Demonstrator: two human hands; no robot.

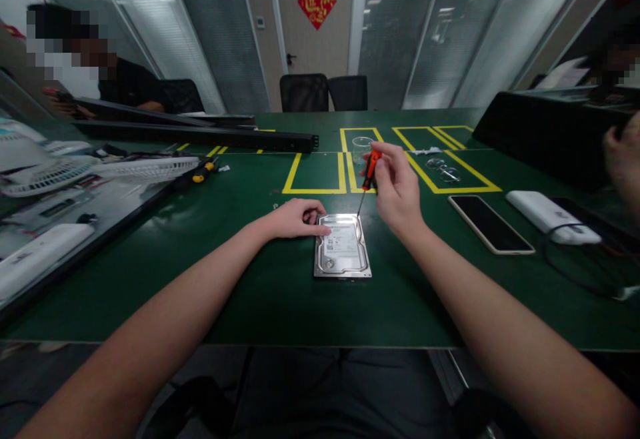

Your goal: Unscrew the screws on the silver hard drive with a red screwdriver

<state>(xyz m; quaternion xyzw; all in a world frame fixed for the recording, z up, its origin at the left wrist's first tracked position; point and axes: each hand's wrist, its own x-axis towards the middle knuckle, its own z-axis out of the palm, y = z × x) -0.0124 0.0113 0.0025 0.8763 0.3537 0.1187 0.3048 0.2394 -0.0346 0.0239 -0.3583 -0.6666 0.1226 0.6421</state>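
Hard drive [345,267]: lying flat on the green table [260,292], label side up, in front of the person and between both hands.

Left hand [297,219]: grasping the drive at the far left corner, thumb laid on the top face, fingers bent beside the edge. How firmly, not possible to tell. With too weak a hold, possible turning or sliding of the drive under a twisting force, because of support at one corner only.

Right hand [400,185]: grasping the screwdriver [371,169] by the red and black handle, between thumb and fingers.

Shaft [361,201]: leaning to the right, with the tip at the far right corner of the drive. Seated in a screw or only resting close, too small to tell. Possible slipping out or damage of a screw head, caused by this tilt and by too little downward pressure.

Top face: possible scratch on metal or label, in case of a slip toward the left. Also possible poke to the left thumb, because of resting on the same face.

Tiny bits [275,206]: near the left hand, too small to identify. Possible to sweep away and lose by a careless wrist movement.

Clear cup [361,153]: standing just beyond the handle. Possible to knock over through a sudden forward jerk of the right hand.
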